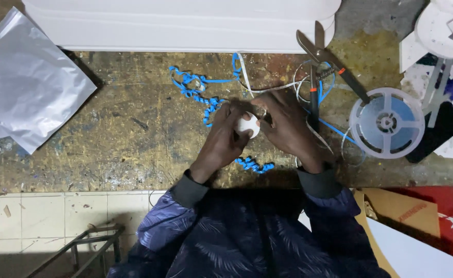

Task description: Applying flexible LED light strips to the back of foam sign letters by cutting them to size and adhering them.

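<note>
On the worn, paint-stained wooden bench point(123, 139), a long white board point(180, 23) lay behind, a clear plastic reel point(387, 122) and metal shears point(329, 56) right, tangled blue cord point(195, 87) around. Left hand point(221, 141) and right hand point(288, 128) together gripped a small white round piece point(248, 125), partly hidden.

Our one head view, straight down
We look from close above at the bench point(108, 134) and floor point(56, 216)

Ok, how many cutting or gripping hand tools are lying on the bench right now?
2. The scissors lie at the top right by the white board; a dark-handled tool lies just below them, partly hidden behind the right hand. Others may be hidden.
</note>
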